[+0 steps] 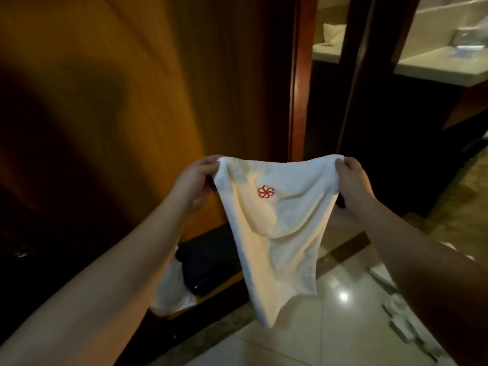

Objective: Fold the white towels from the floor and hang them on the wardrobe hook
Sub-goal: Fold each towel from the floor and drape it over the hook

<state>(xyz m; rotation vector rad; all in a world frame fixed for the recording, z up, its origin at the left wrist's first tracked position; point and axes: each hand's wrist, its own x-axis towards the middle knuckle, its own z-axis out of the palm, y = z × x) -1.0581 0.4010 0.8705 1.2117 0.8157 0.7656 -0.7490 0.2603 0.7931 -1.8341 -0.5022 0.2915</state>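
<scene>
White towel (274,233) hangs spread between both hands; left hand (194,180) and right hand (352,178) fingers each pinching a top corner. Red emblem (266,191) faces near.

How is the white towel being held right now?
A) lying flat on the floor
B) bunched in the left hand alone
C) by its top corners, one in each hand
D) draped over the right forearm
C: the left hand and right hand each pinch a top corner, and the white towel hangs down between them.
</scene>
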